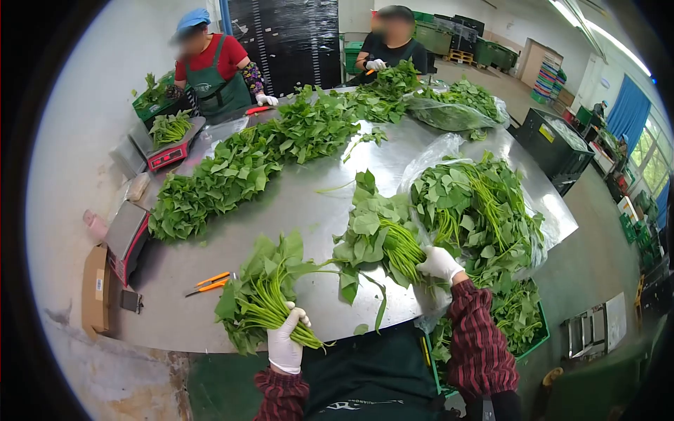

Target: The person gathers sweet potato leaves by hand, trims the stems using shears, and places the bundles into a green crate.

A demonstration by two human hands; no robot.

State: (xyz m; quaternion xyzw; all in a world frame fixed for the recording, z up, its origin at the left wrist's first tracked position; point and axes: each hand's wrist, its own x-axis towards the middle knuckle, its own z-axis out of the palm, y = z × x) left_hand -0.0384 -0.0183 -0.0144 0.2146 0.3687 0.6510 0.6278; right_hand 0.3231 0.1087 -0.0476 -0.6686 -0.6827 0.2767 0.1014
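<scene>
My left hand [286, 342], in a white glove, is closed round the stem ends of a bunch of leafy greens [263, 288] that look like sweet potato leaves. The bunch is at the table's near edge, its leaves pointing away from me. To the right, my gloved right hand [440, 264] grips the stems of a second bunch of the same greens [379, 224] lying on the metal table [309, 203]. Its fingertips are partly hidden by the stems. Just beyond that hand, a large pile of greens [484, 203] rests on a clear plastic bag [428, 156].
Orange-handled scissors [213, 282] lie left of my left hand. A long row of greens [217, 182] crosses the table. Red scales [168, 151] stand at the left edge. A green crate [537, 340] of greens sits below right. Two people [217, 70] work across the table.
</scene>
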